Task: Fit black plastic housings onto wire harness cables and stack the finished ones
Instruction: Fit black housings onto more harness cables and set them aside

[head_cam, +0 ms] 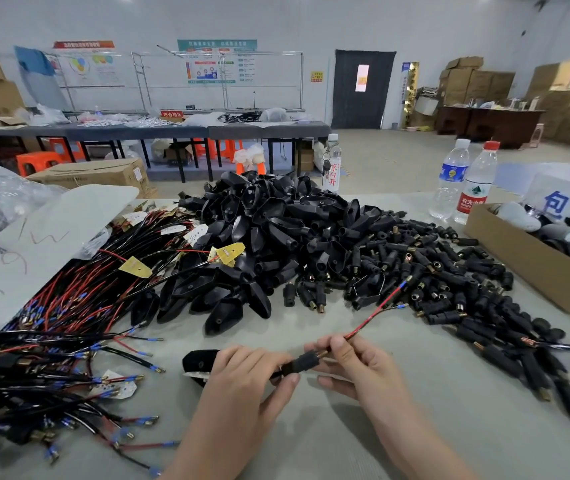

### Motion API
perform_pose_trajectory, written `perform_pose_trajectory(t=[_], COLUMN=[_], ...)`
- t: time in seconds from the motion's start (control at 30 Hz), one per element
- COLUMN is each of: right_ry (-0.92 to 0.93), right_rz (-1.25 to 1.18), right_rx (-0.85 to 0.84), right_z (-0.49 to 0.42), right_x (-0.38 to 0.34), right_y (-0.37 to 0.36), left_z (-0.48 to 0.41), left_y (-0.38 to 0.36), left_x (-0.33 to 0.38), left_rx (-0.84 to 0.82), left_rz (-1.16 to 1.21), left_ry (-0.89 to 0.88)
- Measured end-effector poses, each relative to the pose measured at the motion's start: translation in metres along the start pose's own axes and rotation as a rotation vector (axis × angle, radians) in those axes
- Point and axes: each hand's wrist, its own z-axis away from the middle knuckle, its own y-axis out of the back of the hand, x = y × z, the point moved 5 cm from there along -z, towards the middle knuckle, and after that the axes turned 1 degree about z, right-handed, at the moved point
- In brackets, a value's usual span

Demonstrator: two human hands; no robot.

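Two bottles [451, 178] stand well beyond the right hand [352, 362]. Box [533, 268] far to its right. Third bottle [332, 168] further back.

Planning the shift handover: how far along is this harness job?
Done: a stack of seemingly fitted cables lies at lower left. In hand: the left hand grips a black barrel housing while the right hand pinches the red-and-black cable entering it. Left: many bare harnesses, plus big piles of shell housings and loose barrel housings, so it looks far from finished.
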Motion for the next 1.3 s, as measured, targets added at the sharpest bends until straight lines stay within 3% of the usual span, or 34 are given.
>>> perform_pose_trajectory(t=[0.3, 0.83, 1.0, 1.13, 1.3], right_ry=[0.042, 0.039, -0.077, -0.184, -0.145], right_rz=[-0.033, -0.249, -0.298, -0.14, -0.131], right_rx=[0.089, 0.284, 0.11, -0.07, -0.015], right_z=[-0.001, -0.009, -0.008, 0.002, 0.0], right_x=[-0.011, -0.017, -0.007, 0.019, 0.015], right_y=[0.014, 0.062, 0.041, -0.001, -0.002], left_z=[-0.002, 0.001, 0.002, 0.002, 0.006], left_y=[0.003, 0.001, 0.0, -0.005, -0.007], left_x=[-0.004, -0.013, -0.014, -0.004, -0.022], left_rx=[0.006, -0.296, -0.248, -0.202, -0.25], left_rz=[-0.112, 0.005, 0.078, 0.119, 0.178], left_ry=[0.025, 0.203, 0.212, 0.157, 0.269])
